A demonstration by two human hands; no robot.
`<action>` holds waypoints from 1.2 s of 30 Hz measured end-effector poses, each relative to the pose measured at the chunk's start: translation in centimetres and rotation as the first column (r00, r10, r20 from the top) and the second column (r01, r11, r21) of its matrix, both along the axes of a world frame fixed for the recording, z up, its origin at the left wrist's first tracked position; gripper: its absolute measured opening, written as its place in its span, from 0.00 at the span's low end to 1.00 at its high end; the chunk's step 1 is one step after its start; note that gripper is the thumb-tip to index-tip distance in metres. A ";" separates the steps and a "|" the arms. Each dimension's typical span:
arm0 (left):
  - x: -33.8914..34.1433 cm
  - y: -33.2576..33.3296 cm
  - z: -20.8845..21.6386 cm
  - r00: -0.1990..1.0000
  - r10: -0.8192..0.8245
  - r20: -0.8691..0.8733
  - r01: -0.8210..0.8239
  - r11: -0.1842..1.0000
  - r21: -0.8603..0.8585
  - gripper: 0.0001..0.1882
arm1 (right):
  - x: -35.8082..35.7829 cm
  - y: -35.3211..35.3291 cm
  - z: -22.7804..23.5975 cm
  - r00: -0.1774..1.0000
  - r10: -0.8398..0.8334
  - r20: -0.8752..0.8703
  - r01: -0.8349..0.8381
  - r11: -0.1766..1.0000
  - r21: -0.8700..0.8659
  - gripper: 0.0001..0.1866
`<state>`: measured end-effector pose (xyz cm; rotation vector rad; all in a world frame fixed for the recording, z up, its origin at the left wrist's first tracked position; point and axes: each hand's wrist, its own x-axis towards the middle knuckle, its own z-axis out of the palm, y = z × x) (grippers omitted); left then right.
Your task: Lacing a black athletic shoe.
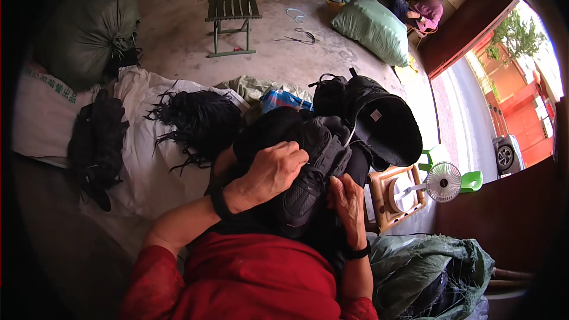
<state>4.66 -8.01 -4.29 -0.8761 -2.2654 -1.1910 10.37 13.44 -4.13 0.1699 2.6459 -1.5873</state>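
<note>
A black lace-up shoe rests on my lap, its mesh toe pointing toward me. My left hand is closed in a pinch over the shoe's left side; whatever its fingers hold is too small to make out. On the other side of the shoe, my right hand has its thumb and fingers pressed together; the fingertips hide anything between them. Just beyond the shoe lies a black open-mouthed piece with a white label inside. A heap of black laces spreads over white sheeting to the left.
A black bundle lies far left, below a stuffed dark green sack. Ahead stands a folding stool. At right, a small fan stands by a bamboo stool. Beyond are a pale green sack and a seated person.
</note>
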 end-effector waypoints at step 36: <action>-3.2 0.9 1.6 0.889 -0.437 0.137 0.432 0.701 -0.568 0.13 | -3.0 3.4 1.2 0.660 0.716 -0.227 -0.339 0.554 0.760 0.10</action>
